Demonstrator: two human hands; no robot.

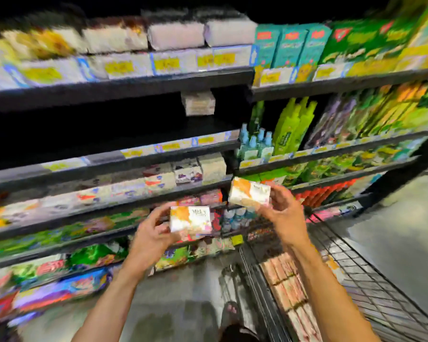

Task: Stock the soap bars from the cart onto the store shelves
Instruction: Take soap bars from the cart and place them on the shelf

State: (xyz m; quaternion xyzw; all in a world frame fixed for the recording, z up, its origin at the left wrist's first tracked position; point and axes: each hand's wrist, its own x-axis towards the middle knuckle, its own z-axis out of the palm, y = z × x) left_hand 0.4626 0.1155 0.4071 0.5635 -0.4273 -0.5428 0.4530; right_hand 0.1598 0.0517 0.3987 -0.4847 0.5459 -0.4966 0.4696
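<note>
My left hand (pixel 151 236) grips a white and orange soap bar box (pixel 190 219) in front of the lower shelves. My right hand (pixel 283 215) holds a second matching soap bar box (pixel 248 192), raised a little higher and to the right. Both boxes are in the air between the cart and the shelving. The wire cart (pixel 371 292) stands at the lower right and holds rows of pinkish packs (pixel 286 280). One lone soap box (pixel 198 103) sits far back on the dark, mostly bare second shelf (pixel 109 149). The picture is blurred by motion.
Dark shelving fills the view, with white packs on the top left shelf (pixel 119 80) and green boxes and bottles (pixel 294 124) on the right bay. Lower shelves carry colourful packets. Grey floor (pixel 178 299) lies below, with my sandalled foot (pixel 229 314) beside the cart.
</note>
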